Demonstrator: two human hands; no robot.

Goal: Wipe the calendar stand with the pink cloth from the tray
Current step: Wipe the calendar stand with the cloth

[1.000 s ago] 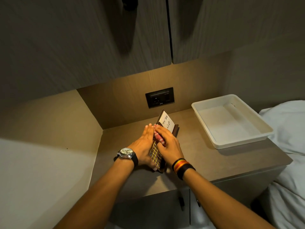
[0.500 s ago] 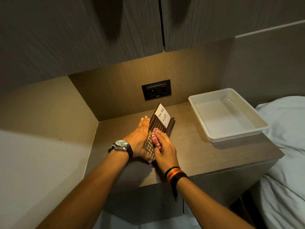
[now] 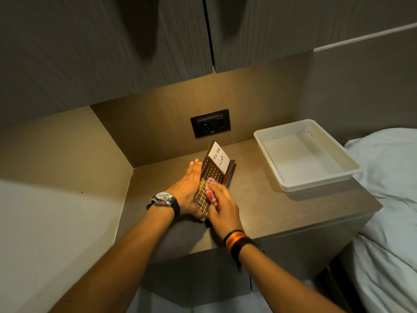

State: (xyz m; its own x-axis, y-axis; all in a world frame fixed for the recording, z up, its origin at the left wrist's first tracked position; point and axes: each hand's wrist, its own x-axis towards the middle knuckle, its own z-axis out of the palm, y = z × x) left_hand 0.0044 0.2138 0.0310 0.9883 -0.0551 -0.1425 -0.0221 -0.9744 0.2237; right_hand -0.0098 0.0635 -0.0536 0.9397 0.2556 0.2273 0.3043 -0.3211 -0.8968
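Nearest me, my right hand [image 3: 222, 205] presses the bunched pink cloth [image 3: 211, 192] against the calendar stand [image 3: 213, 171] face. My left hand [image 3: 188, 192], flat with straight fingers, braces the stand's left side on the bedside cabinet [image 3: 282, 211]. Farther right sits the white tray [image 3: 320, 184].
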